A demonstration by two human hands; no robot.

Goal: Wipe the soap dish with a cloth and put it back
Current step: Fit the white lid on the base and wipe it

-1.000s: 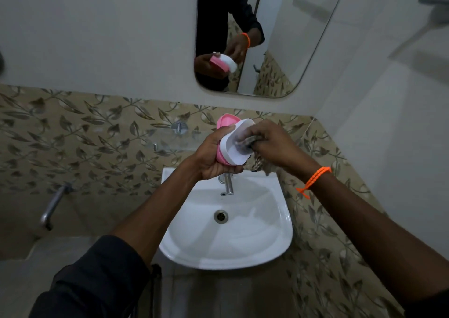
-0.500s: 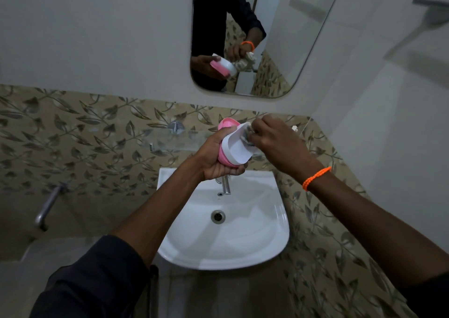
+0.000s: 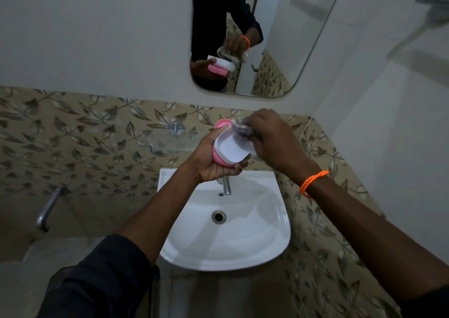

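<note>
The white sink (image 3: 226, 244) hangs on the leaf-patterned wall, with the mirror (image 3: 279, 38) above it. Over the sink's back edge, above the tap (image 3: 227, 185), the left hand (image 3: 213, 162) grips the pink and white soap dish (image 3: 229, 148) from below, tilted. The right hand (image 3: 272, 135), just beside it, clutches a crumpled cloth (image 3: 240, 129) pressed against the dish's upper rim. An orange wristband (image 3: 313, 181) circles the right wrist.
</note>
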